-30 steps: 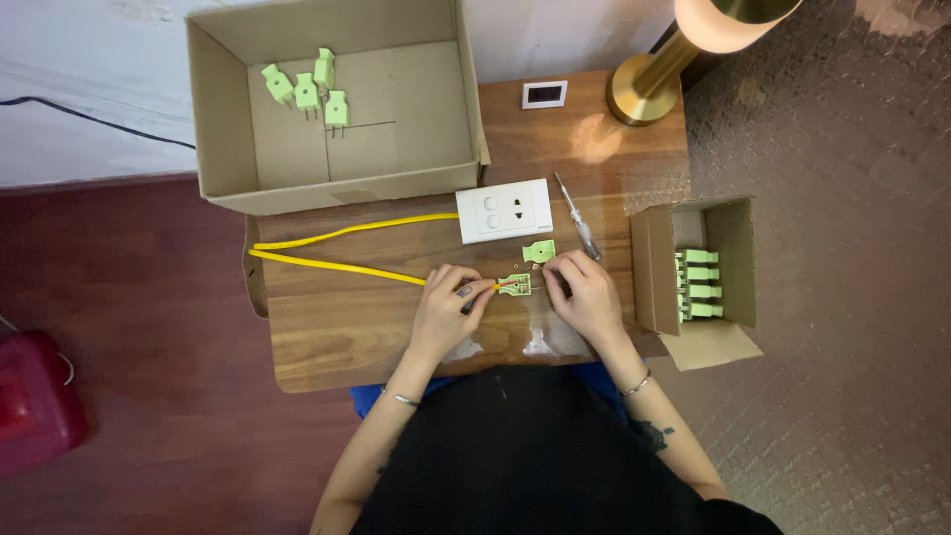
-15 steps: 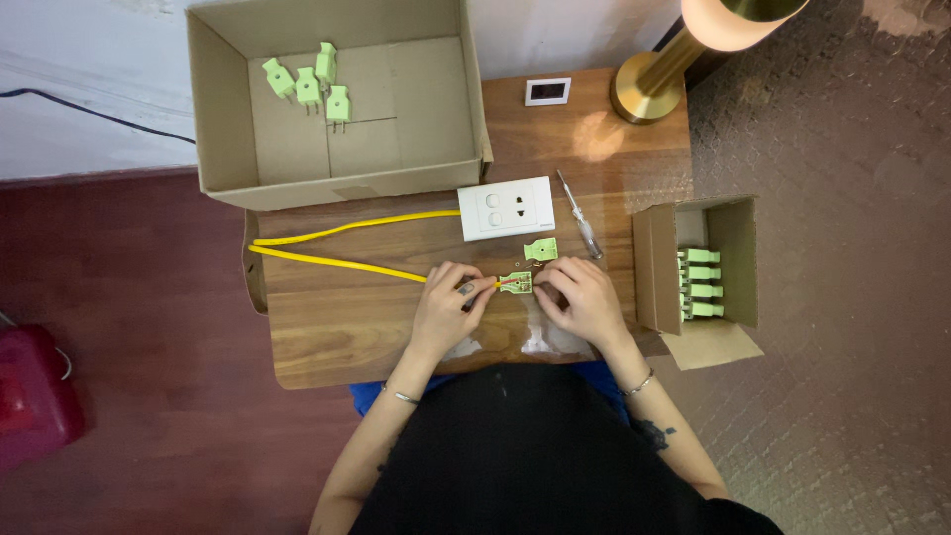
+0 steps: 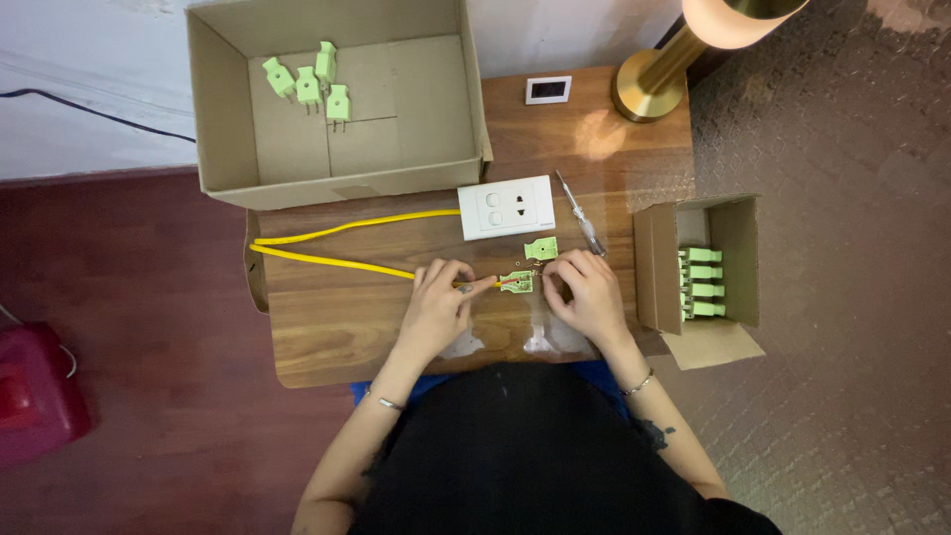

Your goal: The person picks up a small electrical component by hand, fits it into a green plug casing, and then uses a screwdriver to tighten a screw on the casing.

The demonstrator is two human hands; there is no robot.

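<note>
My left hand point(image 3: 442, 303) pinches the end of a yellow cable point(image 3: 337, 262) and presses its wires into an opened green plug half point(image 3: 517, 282) on the wooden table point(image 3: 327, 327). My right hand point(image 3: 586, 293) steadies that plug half from the right with its fingertips. The plug's loose green cover point(image 3: 541, 249) lies just above it. A small screwdriver point(image 3: 579, 212) rests on the table beyond my right hand, beside a white wall socket point(image 3: 506, 207).
A large open cardboard box point(image 3: 396, 109) at the back holds three green plugs point(image 3: 308, 82). A small box point(image 3: 738, 248) at the right holds several more green plugs point(image 3: 699, 282). A brass lamp base point(image 3: 649, 87) and a small white device point(image 3: 548, 89) stand behind. A red object point(image 3: 35, 391) sits on the floor, left.
Both hands stay at the plug half; my fingers have shifted slightly on it. The cable and other objects have not moved.
</note>
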